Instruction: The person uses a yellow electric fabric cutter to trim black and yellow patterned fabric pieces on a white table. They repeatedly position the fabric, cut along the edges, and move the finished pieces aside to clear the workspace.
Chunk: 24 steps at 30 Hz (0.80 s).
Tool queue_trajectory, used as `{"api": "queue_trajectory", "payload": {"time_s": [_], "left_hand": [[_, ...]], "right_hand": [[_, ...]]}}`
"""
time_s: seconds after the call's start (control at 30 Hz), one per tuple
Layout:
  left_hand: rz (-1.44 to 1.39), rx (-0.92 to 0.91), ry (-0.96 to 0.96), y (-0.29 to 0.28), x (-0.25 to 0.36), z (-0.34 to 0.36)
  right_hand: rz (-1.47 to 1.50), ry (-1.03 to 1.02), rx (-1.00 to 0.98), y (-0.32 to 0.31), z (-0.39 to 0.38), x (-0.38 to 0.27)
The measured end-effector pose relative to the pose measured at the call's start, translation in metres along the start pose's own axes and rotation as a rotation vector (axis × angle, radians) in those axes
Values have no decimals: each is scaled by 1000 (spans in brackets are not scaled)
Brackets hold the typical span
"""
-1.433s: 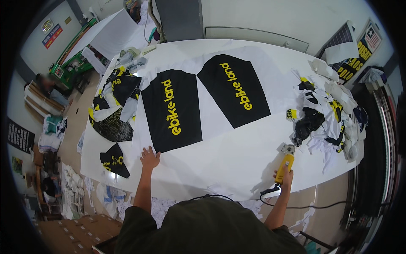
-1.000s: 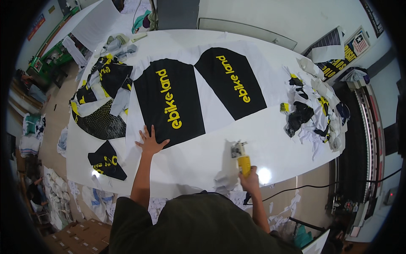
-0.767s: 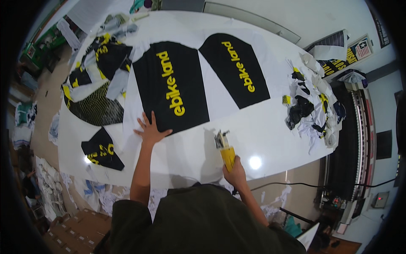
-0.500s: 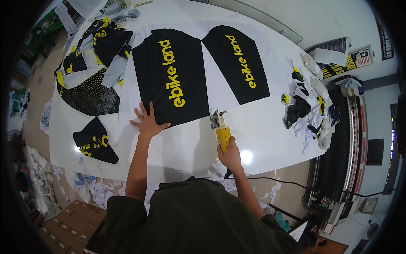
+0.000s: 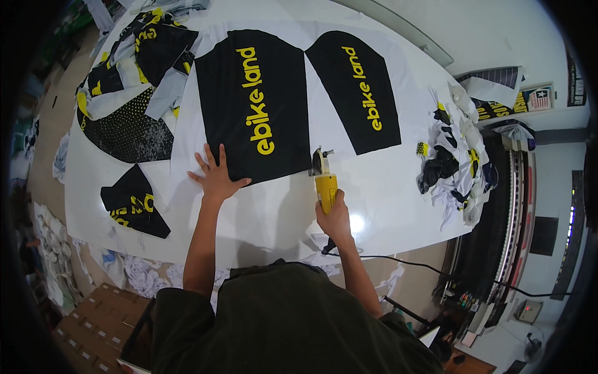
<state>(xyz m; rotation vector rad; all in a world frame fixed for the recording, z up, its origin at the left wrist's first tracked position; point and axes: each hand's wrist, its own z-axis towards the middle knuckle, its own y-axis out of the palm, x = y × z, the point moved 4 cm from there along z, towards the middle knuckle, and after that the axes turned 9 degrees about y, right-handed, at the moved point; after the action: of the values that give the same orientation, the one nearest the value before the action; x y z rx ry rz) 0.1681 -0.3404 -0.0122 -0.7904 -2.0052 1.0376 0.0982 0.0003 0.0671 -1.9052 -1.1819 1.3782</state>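
The left hand (image 5: 216,176) lies flat, fingers spread, on the near left corner of the large black printed panel (image 5: 254,103) on the white worktop (image 5: 386,187). The right hand (image 5: 334,218) has its grip wrapped around the yellow electric cutter (image 5: 324,181), at the panel's near right corner.

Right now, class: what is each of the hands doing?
Left hand: open, flat on the black printed panel.
Right hand: closed around the yellow cutter.
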Motion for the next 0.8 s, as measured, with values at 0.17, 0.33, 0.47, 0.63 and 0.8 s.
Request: {"api": "queue_trajectory", "payload": {"time_s": [0.17,0.33,0.47,0.63,0.8], "left_hand": [[-15,4,-2,-2,1,-1],[-23,15,-1,-3,1,-2],[-23,25,2,-6,3,-3],[-26,45,9,-4,2,-3],[-56,64,15,-5,3,-4]], "right_hand": [[-28,-4,-2,3,35,-13],[-61,-34,27,0,78,-39],[-70,-57,36,-5,112,-60],[-77,-122,64,-7,157,-86],[-115,-138,84,-9,200,-112]]}}
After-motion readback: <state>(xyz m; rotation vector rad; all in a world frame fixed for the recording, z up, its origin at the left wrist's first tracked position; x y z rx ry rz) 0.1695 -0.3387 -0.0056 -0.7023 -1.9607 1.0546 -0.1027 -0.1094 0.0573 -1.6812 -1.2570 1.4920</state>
